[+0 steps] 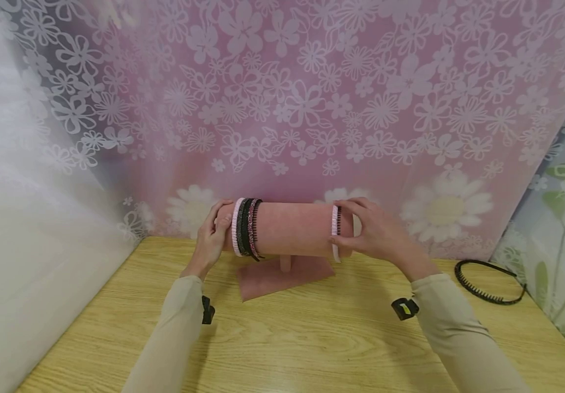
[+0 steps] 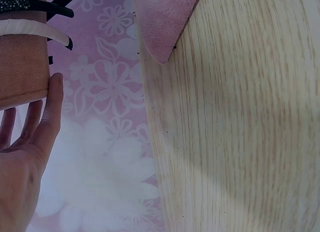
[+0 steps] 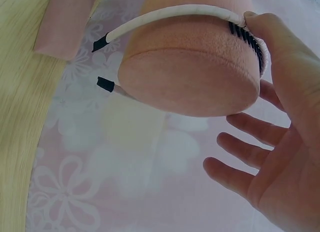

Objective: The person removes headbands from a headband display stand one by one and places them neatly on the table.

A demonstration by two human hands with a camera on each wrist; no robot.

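A pink plush headband stand (image 1: pixel 294 229) holds several headbands around its padded roll. At its left end, my left hand (image 1: pixel 209 236) grips the roll, thumb in front and fingers behind. Close to that hand sit a pale pink headband (image 1: pixel 237 228), black headbands (image 1: pixel 245 228) and a pink-and-black glittery headband (image 1: pixel 253 226). My right hand (image 1: pixel 373 226) pinches a white headband (image 3: pixel 185 11) between thumb and index finger near the roll's right end. Its black comb teeth (image 3: pixel 246 39) lie against the plush, and its black-tipped ends straddle the roll. The other right fingers stretch past the roll's end.
A black toothed headband (image 1: pixel 488 297) lies on the wooden table (image 1: pixel 282 338) at the right. The stand's pink base (image 1: pixel 267 281) rests below the roll. A flowered pink curtain (image 1: pixel 307 98) hangs behind, with a white sheet (image 1: pixel 27 164) at the left.
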